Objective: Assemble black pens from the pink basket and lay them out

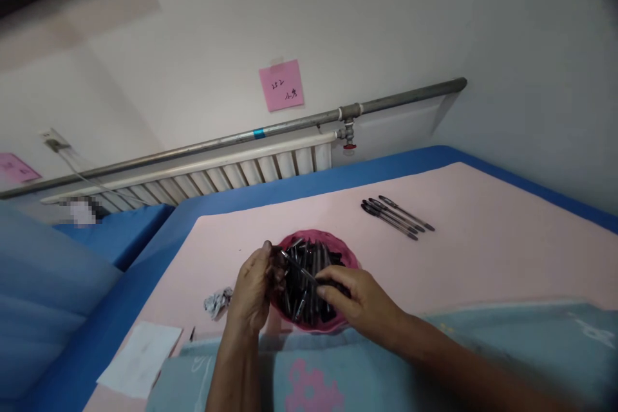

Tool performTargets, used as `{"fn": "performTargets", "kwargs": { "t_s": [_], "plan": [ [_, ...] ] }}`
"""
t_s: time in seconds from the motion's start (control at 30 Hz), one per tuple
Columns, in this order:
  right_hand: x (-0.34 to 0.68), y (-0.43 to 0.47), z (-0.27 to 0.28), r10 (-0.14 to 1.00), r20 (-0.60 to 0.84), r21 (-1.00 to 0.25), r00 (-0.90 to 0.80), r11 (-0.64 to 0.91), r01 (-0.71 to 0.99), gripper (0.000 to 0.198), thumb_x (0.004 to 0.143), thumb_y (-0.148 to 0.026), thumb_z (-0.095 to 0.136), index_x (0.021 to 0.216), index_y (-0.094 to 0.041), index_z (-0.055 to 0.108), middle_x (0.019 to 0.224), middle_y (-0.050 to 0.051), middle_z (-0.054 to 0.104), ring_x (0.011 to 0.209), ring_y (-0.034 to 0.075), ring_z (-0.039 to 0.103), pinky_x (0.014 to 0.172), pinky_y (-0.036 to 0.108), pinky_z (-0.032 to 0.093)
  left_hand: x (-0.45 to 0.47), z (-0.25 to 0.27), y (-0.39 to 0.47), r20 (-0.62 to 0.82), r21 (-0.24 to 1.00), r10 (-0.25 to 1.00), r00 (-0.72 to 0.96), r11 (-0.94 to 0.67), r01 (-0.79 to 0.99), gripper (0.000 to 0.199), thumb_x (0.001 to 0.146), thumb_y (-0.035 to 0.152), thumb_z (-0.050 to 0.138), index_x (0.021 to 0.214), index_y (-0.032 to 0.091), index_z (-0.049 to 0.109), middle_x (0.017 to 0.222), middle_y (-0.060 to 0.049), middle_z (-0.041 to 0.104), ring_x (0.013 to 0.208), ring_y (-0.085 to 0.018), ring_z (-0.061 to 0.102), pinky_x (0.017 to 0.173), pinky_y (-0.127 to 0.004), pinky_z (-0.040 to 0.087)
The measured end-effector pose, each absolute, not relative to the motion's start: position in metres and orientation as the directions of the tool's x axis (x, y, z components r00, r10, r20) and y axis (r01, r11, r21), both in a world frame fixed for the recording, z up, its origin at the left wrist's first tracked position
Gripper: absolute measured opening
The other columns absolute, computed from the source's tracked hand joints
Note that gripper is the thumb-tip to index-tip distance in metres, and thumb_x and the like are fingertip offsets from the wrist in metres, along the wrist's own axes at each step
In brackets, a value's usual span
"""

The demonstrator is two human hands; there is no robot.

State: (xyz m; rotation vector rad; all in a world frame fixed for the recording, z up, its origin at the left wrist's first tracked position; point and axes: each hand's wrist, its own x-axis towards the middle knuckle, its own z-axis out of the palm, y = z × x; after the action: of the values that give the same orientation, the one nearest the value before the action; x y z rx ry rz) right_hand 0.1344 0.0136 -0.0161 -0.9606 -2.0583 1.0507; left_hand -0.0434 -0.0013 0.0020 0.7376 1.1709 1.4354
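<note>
Held in my right hand (357, 299) is a clear-barrelled pen (302, 269), pinched near its dark end and slanting up to the left over the basket. Its other end reaches the fingers of my left hand (253, 283), which are curled at the basket's left rim. Dark material or staining shows at those fingertips; what they hold is not clear. Below both hands, a round pink basket (351, 254) contains many dark and clear pens (309, 306) lying at mixed angles.
Several pens (393, 215) lie side by side on the pink table cover (483, 244). Crumpled paper (218, 302) and a white sheet (140, 359) are at the left. A blue-green patterned cloth (376, 367) covers the near edge. Behind are a radiator (241, 174) and pipe (299, 123).
</note>
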Motion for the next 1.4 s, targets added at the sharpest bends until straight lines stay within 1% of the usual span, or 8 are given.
{"fn": "performTargets", "kwargs": {
  "t_s": [0.27,0.5,0.77,0.97,1.07,1.23,1.33,1.4],
  "plan": [
    [0.135,0.014,-0.019,0.806,0.257,-0.818,-0.533,0.475,0.324,0.013,0.082,-0.020,0.050,0.088,-0.022,0.061,0.081,0.000,0.064,0.078,0.015,0.058,0.068,0.027,0.043,-0.032,-0.007,0.002,-0.192,0.926,0.946,-0.262,0.086,-0.367,0.030,0.061,0.039,0.071,0.065,0.016,0.051,0.048,0.007,0.050,0.042,-0.005,0.041,0.045,-0.019,0.031],
    [0.134,0.015,-0.014,0.829,0.204,-0.880,-0.521,0.389,0.273,0.014,0.081,-0.019,0.047,0.082,-0.020,0.062,0.071,0.000,0.062,0.067,0.014,0.057,0.061,0.026,0.044,-0.031,-0.008,0.001,-0.176,0.917,0.960,-0.217,0.080,-0.390,0.025,0.064,0.034,0.069,0.068,0.015,0.054,0.050,0.006,0.050,0.044,-0.005,0.042,0.046,-0.019,0.032],
    [0.134,0.013,-0.013,0.806,0.263,-0.841,-0.530,0.461,0.283,0.014,0.082,-0.020,0.048,0.087,-0.020,0.062,0.078,0.001,0.064,0.073,0.015,0.059,0.068,0.028,0.044,-0.030,-0.005,0.001,-0.155,0.919,0.948,-0.278,0.035,-0.393,0.029,0.066,0.039,0.067,0.064,0.017,0.048,0.048,0.008,0.044,0.043,-0.005,0.038,0.045,-0.019,0.030],
    [0.135,0.014,-0.014,0.798,0.275,-0.832,-0.536,0.478,0.284,0.015,0.083,-0.019,0.047,0.088,-0.020,0.061,0.079,0.001,0.065,0.075,0.015,0.059,0.069,0.029,0.045,-0.030,-0.002,-0.001,-0.198,0.900,0.960,-0.198,0.098,-0.424,0.026,0.066,0.036,0.067,0.073,0.015,0.056,0.053,0.006,0.050,0.047,-0.005,0.043,0.047,-0.019,0.034],
    [0.135,0.014,-0.016,0.794,0.284,-0.822,-0.538,0.490,0.291,0.015,0.083,-0.020,0.047,0.090,-0.021,0.060,0.082,0.001,0.065,0.077,0.015,0.059,0.071,0.029,0.044,-0.027,-0.003,-0.001,-0.193,0.910,0.952,-0.237,0.083,-0.407,0.026,0.067,0.038,0.067,0.068,0.015,0.053,0.049,0.007,0.047,0.044,-0.005,0.042,0.045,-0.018,0.033],
    [0.135,0.015,-0.019,0.806,0.268,-0.819,-0.528,0.478,0.315,0.014,0.083,-0.021,0.048,0.089,-0.021,0.060,0.083,0.000,0.065,0.079,0.015,0.059,0.071,0.028,0.044,-0.028,-0.003,0.000,-0.217,0.894,0.951,-0.222,0.102,-0.437,0.023,0.061,0.026,0.073,0.072,0.014,0.057,0.054,0.005,0.054,0.047,-0.005,0.047,0.046,-0.016,0.036],
    [0.135,0.016,-0.019,0.806,0.265,-0.816,-0.529,0.480,0.322,0.015,0.084,-0.022,0.047,0.091,-0.022,0.060,0.084,0.000,0.065,0.079,0.015,0.059,0.071,0.028,0.043,-0.028,-0.001,-0.001,-0.241,0.869,0.952,-0.189,0.124,-0.479,0.025,0.064,0.029,0.071,0.080,0.014,0.060,0.058,0.003,0.057,0.049,-0.006,0.050,0.047,-0.017,0.039],
    [0.135,0.016,-0.019,0.805,0.270,-0.812,-0.528,0.485,0.325,0.015,0.084,-0.022,0.047,0.092,-0.022,0.060,0.085,0.000,0.065,0.080,0.015,0.058,0.071,0.028,0.043,-0.027,0.000,-0.001,-0.245,0.863,0.949,-0.200,0.120,-0.490,0.022,0.066,0.032,0.069,0.074,0.015,0.059,0.055,0.004,0.056,0.048,-0.006,0.050,0.046,-0.017,0.039]
  ]
}}
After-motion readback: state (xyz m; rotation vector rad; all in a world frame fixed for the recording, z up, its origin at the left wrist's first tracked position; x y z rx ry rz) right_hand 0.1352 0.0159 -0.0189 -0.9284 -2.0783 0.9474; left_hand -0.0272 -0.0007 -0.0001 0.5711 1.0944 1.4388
